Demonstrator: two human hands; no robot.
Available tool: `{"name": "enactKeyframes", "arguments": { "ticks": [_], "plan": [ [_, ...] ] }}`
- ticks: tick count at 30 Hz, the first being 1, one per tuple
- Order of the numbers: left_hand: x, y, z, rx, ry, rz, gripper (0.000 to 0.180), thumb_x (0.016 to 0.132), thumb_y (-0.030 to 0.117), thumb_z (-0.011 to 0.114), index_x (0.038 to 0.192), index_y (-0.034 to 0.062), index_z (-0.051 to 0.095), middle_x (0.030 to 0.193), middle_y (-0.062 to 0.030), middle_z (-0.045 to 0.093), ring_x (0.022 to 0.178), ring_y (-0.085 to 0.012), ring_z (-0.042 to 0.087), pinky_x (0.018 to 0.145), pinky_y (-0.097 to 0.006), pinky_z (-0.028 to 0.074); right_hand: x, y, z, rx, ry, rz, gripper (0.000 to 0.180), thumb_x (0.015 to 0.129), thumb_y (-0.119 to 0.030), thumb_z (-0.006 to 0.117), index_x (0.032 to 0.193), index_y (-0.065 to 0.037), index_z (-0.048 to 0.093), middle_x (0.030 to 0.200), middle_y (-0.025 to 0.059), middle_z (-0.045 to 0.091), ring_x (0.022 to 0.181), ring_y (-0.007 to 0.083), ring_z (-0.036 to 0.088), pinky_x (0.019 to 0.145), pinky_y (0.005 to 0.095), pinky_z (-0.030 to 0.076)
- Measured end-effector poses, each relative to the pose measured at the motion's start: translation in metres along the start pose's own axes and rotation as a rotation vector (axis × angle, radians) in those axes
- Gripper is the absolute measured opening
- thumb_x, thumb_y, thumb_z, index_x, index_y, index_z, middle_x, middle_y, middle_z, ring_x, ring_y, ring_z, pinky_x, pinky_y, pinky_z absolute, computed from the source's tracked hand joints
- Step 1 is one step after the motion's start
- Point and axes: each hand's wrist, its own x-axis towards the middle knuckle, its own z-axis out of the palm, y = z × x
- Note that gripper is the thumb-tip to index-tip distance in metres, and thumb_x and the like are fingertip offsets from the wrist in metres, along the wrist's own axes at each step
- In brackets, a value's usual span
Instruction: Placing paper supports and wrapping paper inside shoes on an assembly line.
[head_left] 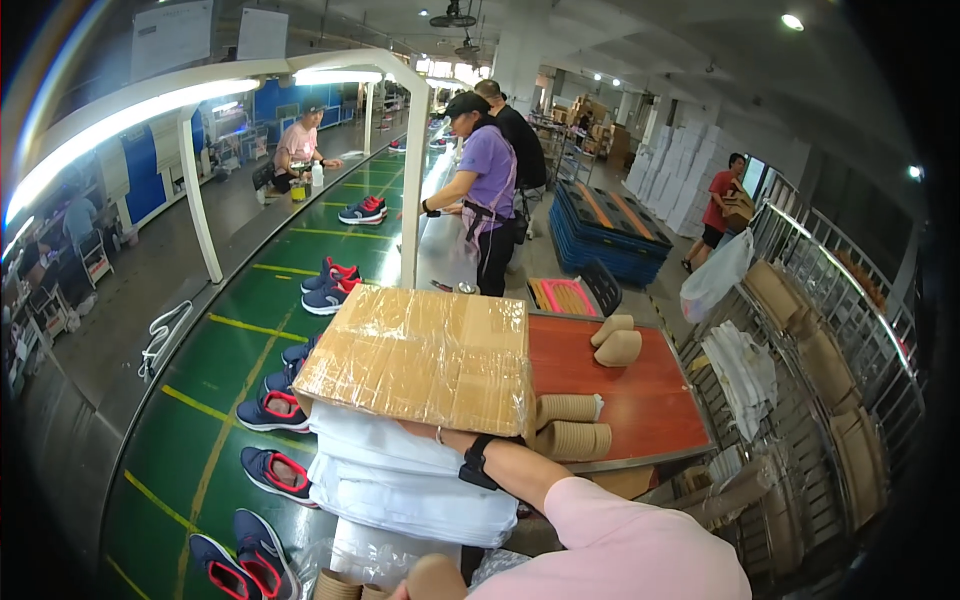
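Note:
My right arm, in a pink sleeve with a black wristband, stretches over a stack of white sheets or bags (400, 475). My right hand (422, 430) reaches beneath the near edge of a tape-covered cardboard box (425, 350), which hides its fingers. At the bottom edge my left hand (401, 591), mostly cut off, is closed on a tan moulded shoe insert (437, 577). Beside it stand nested tan inserts (338, 586). Navy shoes with red linings, such as one shoe (278, 474), line the green conveyor belt (215, 400) to the left.
A red-brown tabletop (650, 385) at right carries stacked tan inserts (575, 440) and two loose ones (616, 345). A white post (414, 180) rises beyond the box. Co-workers stand along the belt, one in purple (488, 170). Metal racks with cardboard (855, 450) fill the right.

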Motion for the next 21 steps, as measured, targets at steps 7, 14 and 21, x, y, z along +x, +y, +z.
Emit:
{"name": "enactKeyframes", "arguments": {
  "ticks": [7, 14, 21],
  "plan": [
    [0.071, 0.023, -0.038, 0.356, 0.911, 0.596, 0.045, 0.081, 0.003, 0.052, 0.124, -0.0025, 0.039, 0.108, -0.0138, 0.053, 0.097, -0.0229, 0.054, 0.084, -0.033, 0.044, -0.013, -0.099, 0.037, 0.907, -0.01, 0.375, 0.021, 0.088, -0.004, 0.047, 0.102, 0.001, 0.062, 0.082, -0.002, 0.061, 0.074, 0.0063, 0.055, 0.063, 0.0209, 0.045],
    [0.072, 0.024, -0.042, 0.351, 1.079, 0.623, 0.043, 0.078, 0.004, 0.054, 0.119, -0.0019, 0.04, 0.096, -0.0146, 0.057, 0.089, -0.0229, 0.057, 0.078, -0.034, 0.045, -0.055, -0.181, 0.071, 0.881, -0.326, 0.127, 0.016, 0.085, -0.007, 0.056, 0.097, 0.003, 0.06, 0.09, 0.0037, 0.061, 0.081, 0.0117, 0.056, 0.077, 0.0232, 0.045],
    [0.018, 0.005, -0.056, 0.221, 1.294, 0.61, 0.042, 0.072, -0.007, 0.055, 0.112, -0.0031, 0.043, 0.097, -0.0137, 0.057, 0.088, -0.0216, 0.058, 0.079, -0.032, 0.046, -0.072, -0.141, 0.104, 0.491, -0.421, -0.138, 0.015, 0.072, -0.005, 0.066, 0.083, 0.0, 0.056, 0.078, 0.0098, 0.055, 0.077, 0.0226, 0.056, 0.067, 0.0298, 0.043]
  ]
}}
